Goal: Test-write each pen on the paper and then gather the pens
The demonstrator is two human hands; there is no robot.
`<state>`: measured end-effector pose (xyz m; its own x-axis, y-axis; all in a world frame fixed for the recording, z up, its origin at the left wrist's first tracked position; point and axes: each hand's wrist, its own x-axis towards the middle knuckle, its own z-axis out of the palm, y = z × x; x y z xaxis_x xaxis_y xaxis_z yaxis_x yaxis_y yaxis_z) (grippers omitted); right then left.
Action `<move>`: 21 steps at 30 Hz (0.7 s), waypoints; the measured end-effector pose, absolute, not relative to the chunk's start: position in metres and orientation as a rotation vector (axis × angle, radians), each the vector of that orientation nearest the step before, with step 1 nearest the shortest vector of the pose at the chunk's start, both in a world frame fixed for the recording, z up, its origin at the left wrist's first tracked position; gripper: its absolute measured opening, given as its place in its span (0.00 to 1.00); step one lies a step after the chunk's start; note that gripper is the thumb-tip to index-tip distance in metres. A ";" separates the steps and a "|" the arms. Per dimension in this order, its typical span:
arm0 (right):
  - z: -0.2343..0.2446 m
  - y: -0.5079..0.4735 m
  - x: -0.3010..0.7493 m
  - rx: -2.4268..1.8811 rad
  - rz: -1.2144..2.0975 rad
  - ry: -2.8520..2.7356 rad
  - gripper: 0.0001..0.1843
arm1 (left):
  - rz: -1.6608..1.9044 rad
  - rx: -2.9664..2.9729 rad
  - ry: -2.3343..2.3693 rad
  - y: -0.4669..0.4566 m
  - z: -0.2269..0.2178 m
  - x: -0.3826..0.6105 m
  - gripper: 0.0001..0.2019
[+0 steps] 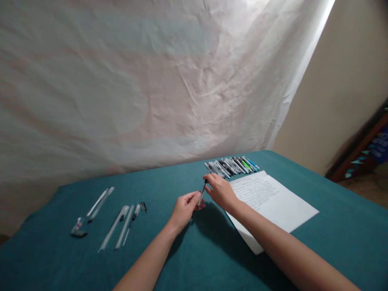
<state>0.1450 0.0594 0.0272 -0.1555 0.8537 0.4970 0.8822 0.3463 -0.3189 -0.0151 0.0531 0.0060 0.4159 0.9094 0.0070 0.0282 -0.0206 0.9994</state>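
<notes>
Over the middle of the table, both hands meet at a slim pen (203, 191) with a dark upper end, held tilted. My left hand (184, 208) pinches its lower part between thumb and fingers. My right hand (220, 189) has its fingertips closed on the dark top end. Whether that end is a cap or part of the barrel is too small to tell. The right forearm passes over a sheet of paper (281, 198) with handwriting on its upper left part.
A row of several pens (232, 166) lies at the back, one bright green and some blue. To the left lie clear pen tubes (113, 228), a loose refill (127, 232), and a small clear-and-black piece (79, 229). A pale cloth (182, 81) hangs behind the teal-covered table (163, 182).
</notes>
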 end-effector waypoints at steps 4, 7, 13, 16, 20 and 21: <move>0.040 0.076 0.195 -1.572 -0.063 -1.788 0.11 | 0.826 1.460 0.897 0.048 0.000 -0.010 0.24; 0.039 0.080 0.238 -1.603 0.203 -1.715 0.12 | 0.785 1.624 0.884 0.041 -0.003 -0.007 0.21; 0.019 0.060 0.285 -1.476 0.417 -1.849 0.14 | 0.771 2.088 0.831 0.028 -0.003 -0.001 0.15; 0.013 0.054 0.288 -1.430 0.515 -1.837 0.13 | 0.743 2.223 0.784 0.023 -0.002 0.002 0.15; 0.005 0.062 0.288 -1.416 0.451 -1.913 0.16 | 0.644 2.367 0.694 0.017 0.002 0.003 0.17; 0.003 0.066 0.288 -1.413 0.415 -1.936 0.17 | 0.609 2.404 0.667 0.016 0.003 0.003 0.18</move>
